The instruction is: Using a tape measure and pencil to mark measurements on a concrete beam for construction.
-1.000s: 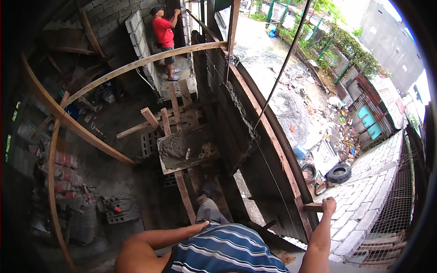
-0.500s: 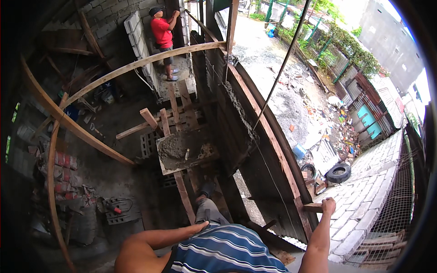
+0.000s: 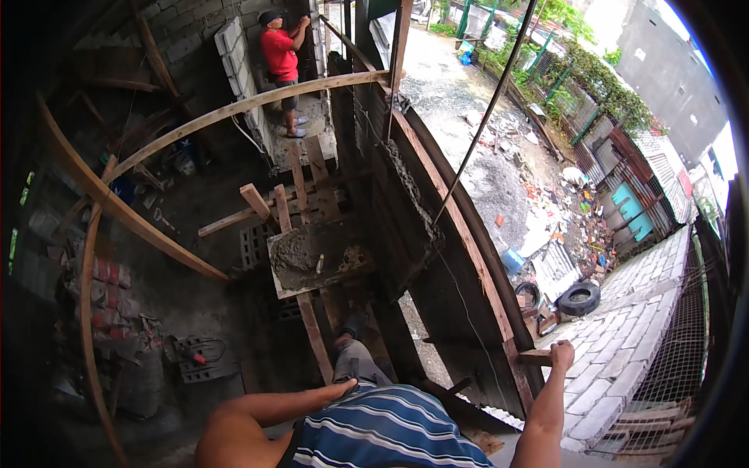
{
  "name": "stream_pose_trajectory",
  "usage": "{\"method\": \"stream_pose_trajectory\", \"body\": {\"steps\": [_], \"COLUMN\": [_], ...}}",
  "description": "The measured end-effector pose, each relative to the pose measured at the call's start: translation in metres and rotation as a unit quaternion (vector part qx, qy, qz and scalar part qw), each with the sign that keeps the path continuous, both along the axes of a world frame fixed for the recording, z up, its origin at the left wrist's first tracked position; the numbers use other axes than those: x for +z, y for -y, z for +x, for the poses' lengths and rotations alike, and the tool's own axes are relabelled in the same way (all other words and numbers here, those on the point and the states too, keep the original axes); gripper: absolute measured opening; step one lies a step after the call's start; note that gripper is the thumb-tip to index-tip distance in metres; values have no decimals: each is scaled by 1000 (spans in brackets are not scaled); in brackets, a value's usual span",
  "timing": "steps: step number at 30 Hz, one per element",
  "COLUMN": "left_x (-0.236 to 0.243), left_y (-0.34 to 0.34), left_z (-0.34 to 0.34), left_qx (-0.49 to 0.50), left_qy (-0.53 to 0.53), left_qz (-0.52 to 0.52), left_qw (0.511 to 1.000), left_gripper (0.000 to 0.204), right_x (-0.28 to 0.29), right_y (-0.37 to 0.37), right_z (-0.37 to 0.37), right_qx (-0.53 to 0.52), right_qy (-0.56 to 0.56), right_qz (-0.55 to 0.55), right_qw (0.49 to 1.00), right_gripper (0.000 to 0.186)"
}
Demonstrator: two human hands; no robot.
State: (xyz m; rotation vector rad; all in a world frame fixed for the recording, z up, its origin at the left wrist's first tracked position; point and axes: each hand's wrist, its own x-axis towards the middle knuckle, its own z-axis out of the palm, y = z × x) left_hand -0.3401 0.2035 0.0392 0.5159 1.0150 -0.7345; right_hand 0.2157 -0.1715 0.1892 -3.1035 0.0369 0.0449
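My right hand (image 3: 562,355) is closed round the outer end of a short wooden stub (image 3: 536,357), which sticks out from the upright timber post (image 3: 511,359). My left hand (image 3: 343,388) is at my waist, against the grey trousers (image 3: 360,360) and the hem of my striped shirt (image 3: 382,425). Its fingers are mostly hidden, beside a small dark strip whose kind I cannot make out. Ahead of my foot lies a mortar board (image 3: 312,282) bearing wet grey mortar (image 3: 296,253) and a small tool with a pale handle (image 3: 320,264).
Narrow planks (image 3: 314,335) run beneath the board, high above the dark floor. Long timber beams (image 3: 156,222) cross at left. A person in a red shirt (image 3: 279,56) stands at the far block wall. Corrugated sheeting (image 3: 452,327) borders my right; outside are rubble and a tyre (image 3: 579,298).
My view has shifted very slightly. Both hands keep their places, and the person in red stays at the wall with arms raised.
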Motion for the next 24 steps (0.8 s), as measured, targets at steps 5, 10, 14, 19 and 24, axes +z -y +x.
{"method": "stream_pose_trajectory", "body": {"steps": [5, 10, 14, 19, 24], "left_x": [-1, -4, -5, 7, 16], "left_y": [0, 1, 2, 1, -2], "left_z": [-3, -5, -5, 0, 4], "left_qx": [-2, -5, -8, 7, -22], "left_qy": [-2, -3, -3, -6, -17], "left_qz": [-1, 1, 5, 4, 5], "left_qw": [1000, 1000, 1000, 1000, 1000], "left_gripper": [73, 73, 73, 73, 73], "right_x": [-3, -6, -6, -5, -3], "right_y": [3, 5, 5, 4, 3], "right_z": [2, 4, 4, 3, 3], "right_qx": [2, 9, 5, 3, -5], "right_qy": [2, 3, 7, 3, -17], "right_qz": [-5, -6, -16, -10, 2], "right_qw": [1000, 1000, 1000, 1000, 1000], "right_gripper": [29, 28, 28, 27, 25]}}
